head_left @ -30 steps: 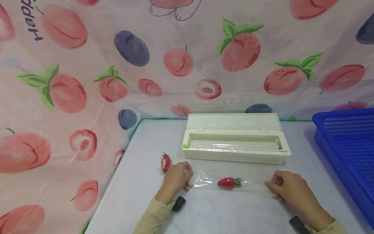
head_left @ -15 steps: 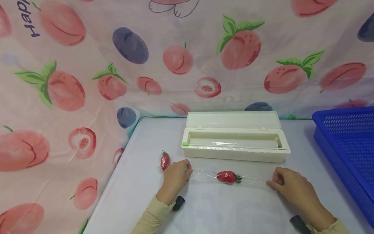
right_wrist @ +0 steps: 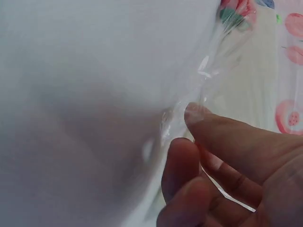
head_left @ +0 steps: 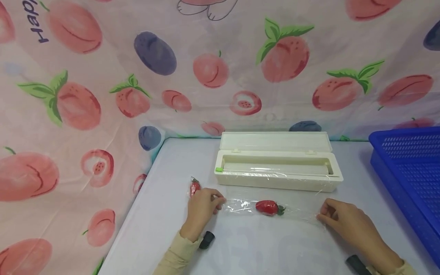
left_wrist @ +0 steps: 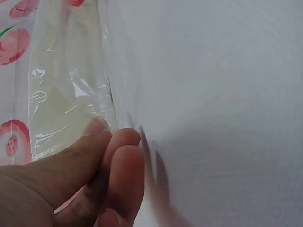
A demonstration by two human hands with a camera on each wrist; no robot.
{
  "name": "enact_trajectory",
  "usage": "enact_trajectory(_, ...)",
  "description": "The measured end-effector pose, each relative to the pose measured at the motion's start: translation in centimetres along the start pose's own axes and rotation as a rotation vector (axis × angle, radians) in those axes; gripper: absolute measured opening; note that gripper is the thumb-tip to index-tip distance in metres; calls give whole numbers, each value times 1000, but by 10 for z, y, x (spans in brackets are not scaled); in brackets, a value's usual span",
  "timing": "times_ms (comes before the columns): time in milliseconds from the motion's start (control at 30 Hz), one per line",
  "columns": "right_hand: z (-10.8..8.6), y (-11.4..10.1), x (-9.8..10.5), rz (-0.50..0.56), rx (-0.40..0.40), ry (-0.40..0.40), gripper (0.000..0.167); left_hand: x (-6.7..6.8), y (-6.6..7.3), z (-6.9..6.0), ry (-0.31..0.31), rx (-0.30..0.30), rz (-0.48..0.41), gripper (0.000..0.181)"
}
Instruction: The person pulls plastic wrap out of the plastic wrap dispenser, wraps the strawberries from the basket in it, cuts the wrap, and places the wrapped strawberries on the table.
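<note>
A red strawberry [head_left: 266,207] with a green leafy top lies inside a strip of clear cling film [head_left: 238,206] stretched between my hands. My left hand [head_left: 199,208] pinches the film's left end between thumb and fingertips; in the left wrist view the thumb [left_wrist: 90,142] presses against the film. Its other end is pinched by my right hand [head_left: 350,223], with creased film [right_wrist: 201,78] running up to the fruit in the right wrist view. A second strawberry [head_left: 194,185], wrapped in film, sits just behind my left hand and is partly covered by it.
Behind the film stands a cream cling film dispenser box [head_left: 278,183], its lid [head_left: 275,141] raised, a roll inside and a green slider at its left end. A blue plastic basket [head_left: 381,160] stands at the right. Fruit-printed cloth [head_left: 213,103] hangs behind the white table [head_left: 151,229].
The strawberry has rolled over slightly and shifted a little away from me. The film round it is drawn more tightly. My hands have moved slightly apart, still pinching its ends.
</note>
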State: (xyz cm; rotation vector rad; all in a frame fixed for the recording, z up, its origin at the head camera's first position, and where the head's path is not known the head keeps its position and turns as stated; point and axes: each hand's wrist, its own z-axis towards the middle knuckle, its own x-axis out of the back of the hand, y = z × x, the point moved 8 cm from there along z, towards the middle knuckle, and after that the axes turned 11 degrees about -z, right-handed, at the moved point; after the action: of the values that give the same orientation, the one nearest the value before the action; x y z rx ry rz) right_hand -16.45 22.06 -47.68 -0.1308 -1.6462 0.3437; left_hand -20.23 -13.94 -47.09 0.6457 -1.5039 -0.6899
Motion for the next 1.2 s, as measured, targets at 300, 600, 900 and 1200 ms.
enact_trajectory(300, 0, -23, 19, 11, 64, 87, 14, 15, 17, -7, 77, -120, 14, 12)
enact_trajectory(600, 6, -54, 5, -61, 227, 83, 28, -20, 43, -13, -204, -375, 47, 26)
enact_trajectory(900, 9, -49, -10, -121, 282, 20, 31, -38, 37, -11, -261, -415, 287, 34)
enact_trajectory(1200, 9, -46, -6, -121, 319, 107, 24, -36, 38, -5, -241, -423, 271, 20)
